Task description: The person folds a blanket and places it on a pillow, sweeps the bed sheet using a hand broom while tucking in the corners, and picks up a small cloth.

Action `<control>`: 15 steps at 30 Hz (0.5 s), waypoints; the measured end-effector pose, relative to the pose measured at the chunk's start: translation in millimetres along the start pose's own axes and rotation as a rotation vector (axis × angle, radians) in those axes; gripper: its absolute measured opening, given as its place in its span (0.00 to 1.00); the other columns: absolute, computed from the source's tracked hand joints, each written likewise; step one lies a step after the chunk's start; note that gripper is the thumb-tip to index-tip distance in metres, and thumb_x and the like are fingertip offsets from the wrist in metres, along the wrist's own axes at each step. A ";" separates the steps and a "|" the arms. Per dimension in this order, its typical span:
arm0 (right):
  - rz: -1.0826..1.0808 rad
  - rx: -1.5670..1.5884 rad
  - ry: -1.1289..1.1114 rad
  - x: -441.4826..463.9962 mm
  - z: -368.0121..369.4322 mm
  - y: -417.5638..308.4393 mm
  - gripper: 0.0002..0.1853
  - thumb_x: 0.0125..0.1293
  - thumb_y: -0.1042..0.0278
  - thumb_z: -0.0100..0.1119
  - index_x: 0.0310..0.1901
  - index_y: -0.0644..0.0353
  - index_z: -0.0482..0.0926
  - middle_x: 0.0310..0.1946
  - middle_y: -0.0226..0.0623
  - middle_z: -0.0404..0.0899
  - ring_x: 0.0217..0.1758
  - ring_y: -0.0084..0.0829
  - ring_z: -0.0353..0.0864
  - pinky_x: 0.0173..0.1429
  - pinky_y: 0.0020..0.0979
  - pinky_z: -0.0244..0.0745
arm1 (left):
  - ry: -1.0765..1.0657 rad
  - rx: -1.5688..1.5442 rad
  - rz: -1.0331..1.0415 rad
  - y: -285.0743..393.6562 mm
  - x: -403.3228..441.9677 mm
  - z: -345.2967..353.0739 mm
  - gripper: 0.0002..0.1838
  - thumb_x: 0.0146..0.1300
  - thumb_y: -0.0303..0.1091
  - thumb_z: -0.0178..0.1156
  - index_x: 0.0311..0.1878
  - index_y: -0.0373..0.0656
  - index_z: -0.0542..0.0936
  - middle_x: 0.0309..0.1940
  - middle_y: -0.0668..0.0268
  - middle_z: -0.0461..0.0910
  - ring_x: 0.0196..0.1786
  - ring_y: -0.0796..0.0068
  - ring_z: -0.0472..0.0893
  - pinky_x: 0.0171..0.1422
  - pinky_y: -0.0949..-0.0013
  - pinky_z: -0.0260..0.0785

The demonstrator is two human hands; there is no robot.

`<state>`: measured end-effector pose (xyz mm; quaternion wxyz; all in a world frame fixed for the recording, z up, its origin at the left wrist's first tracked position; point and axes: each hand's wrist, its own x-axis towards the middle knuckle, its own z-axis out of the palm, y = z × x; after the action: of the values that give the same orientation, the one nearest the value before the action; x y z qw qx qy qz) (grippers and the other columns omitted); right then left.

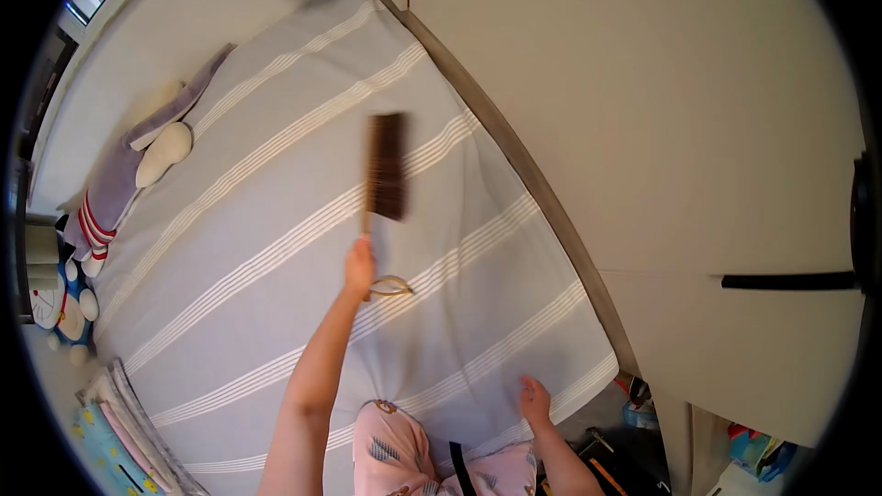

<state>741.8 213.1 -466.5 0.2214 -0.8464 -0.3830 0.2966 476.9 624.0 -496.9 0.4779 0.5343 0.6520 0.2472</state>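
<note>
Sheet: one grey-blue cloth with white stripe bands covered the bed; its lower edge was partly hidden behind the person.
Brush: one long brush with a wooden handle and dark brown bristles was above the sheet's middle, blurred — contact with the cloth could not be told.
Hands: two; the left hand gripped the brush's handle, while the right hand, fingers loosely parted, was at the sheet's lower right edge.
Loop: one thin golden-brown loop showed beside the left hand, over the sheet; its attachment was hard to make out.
Plush toys: two, along the sheet's left side — one long purple-grey with red-and-white stripes, one blue-and-white, partly hidden.
Folded textiles: a stack at the sheet's lower left, cut off below, its layers hard to count.
</note>
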 end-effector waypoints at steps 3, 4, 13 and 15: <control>0.040 0.075 0.034 -5.4 -9.0 20.5 0.13 0.54 0.78 0.49 0.42 0.62 0.75 0.37 0.41 0.78 0.41 0.38 0.78 0.46 0.31 0.72 | 0.294 -0.497 -0.317 9.8 -9.0 -6.7 0.26 0.65 0.56 0.34 0.18 0.46 0.61 0.07 0.69 0.59 0.09 0.76 0.62 0.12 0.67 0.57; 0.085 0.169 0.054 -6.5 -10.2 22.4 0.13 0.54 0.78 0.49 0.42 0.62 0.75 0.37 0.41 0.78 0.41 0.36 0.78 0.46 0.30 0.72 | 0.362 -0.594 -0.408 15.3 -18.6 5.8 0.26 0.65 0.56 0.33 0.19 0.47 0.61 0.06 0.68 0.58 0.08 0.73 0.61 0.11 0.65 0.57; 0.058 0.282 0.091 -2.1 -40.9 21.5 0.09 0.59 0.77 0.50 0.42 0.64 0.75 0.34 0.37 0.79 0.38 0.25 0.78 0.42 0.23 0.70 | -0.279 -0.474 -0.327 15.2 -180.4 125.7 0.24 0.65 0.55 0.35 0.21 0.49 0.65 0.12 0.73 0.61 0.15 0.80 0.62 0.18 0.75 0.56; 0.068 0.146 0.022 10.4 -58.4 34.8 0.09 0.59 0.76 0.50 0.41 0.63 0.75 0.34 0.37 0.79 0.37 0.25 0.78 0.42 0.22 0.70 | -0.049 -0.385 -0.184 -21.6 -182.0 93.3 0.22 0.66 0.52 0.34 0.22 0.50 0.66 0.12 0.73 0.62 0.16 0.81 0.61 0.19 0.75 0.53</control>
<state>804.5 191.4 -448.5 0.2763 -0.8437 -0.3291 0.3219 544.8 430.0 -488.9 0.6071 0.3774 0.6271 0.3095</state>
